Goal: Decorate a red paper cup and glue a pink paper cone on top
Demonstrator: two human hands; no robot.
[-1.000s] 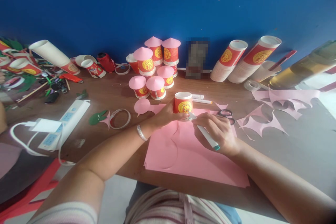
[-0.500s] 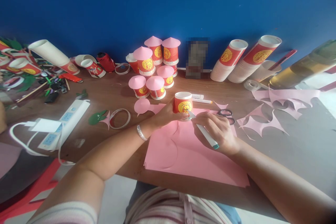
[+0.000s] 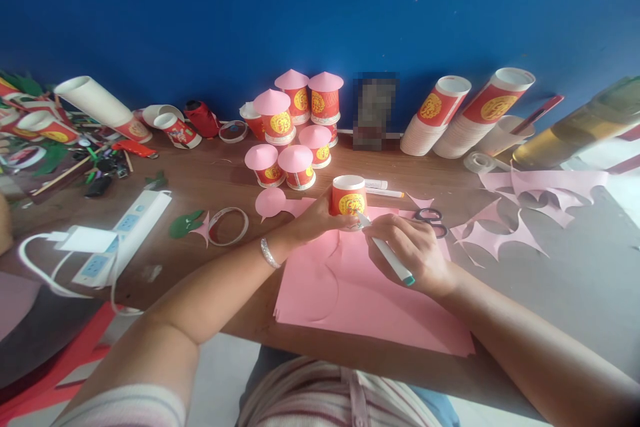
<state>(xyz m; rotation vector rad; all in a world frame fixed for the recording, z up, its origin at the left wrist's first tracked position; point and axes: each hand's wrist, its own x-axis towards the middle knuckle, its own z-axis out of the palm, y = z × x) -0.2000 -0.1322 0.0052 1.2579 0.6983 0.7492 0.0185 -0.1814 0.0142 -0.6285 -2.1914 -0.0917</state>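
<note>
My left hand (image 3: pixel 325 213) is closed around a red paper cup (image 3: pixel 349 197) with a yellow emblem, its white end up. In my right hand (image 3: pixel 415 247) a white marker (image 3: pixel 393 259) with a teal end is gripped like a pen. The marker's tip meets the lower side of the cup, beside my left fingers. Under both hands lie pink paper sheets (image 3: pixel 370 313), the top one bearing a drawn curve. Beyond the cup stand several red cups topped with pink paper cones (image 3: pixel 296 159). Black-handled scissors (image 3: pixel 431 219) rest right of the cup.
Stacked paper cups (image 3: pixel 440 113) lean against the blue wall. Pink paper scraps (image 3: pixel 500 233) and a tape roll (image 3: pixel 479 162) lie to the right. A white power strip (image 3: pixel 135 227) with cables is at the left, near a cut cup rim (image 3: pixel 229 225). Other markers (image 3: pixel 385 193) lie behind the cup.
Almost nothing differs. The cup and the marker stay in the same hands, with only a very slight shift of my right hand.
</note>
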